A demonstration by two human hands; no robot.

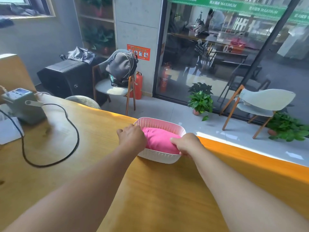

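On a wooden bench (100,164), a black cable (78,138) lies at the left. At the far edge, a white basket (160,121) holding a folded pink cloth (160,139) is gripped on both sides: left hand (132,138) curled over the left rim, right hand (187,144) pinching the right rim, probably for a level lift.

Perforated plastic basket (160,157), soft matt cloth (158,139), smooth wooden table (100,139)

green band (222,4) on glass (217,72): "MAXIMUM", repeated | orange sign (138,52) on pillar (138,22): print too small to read
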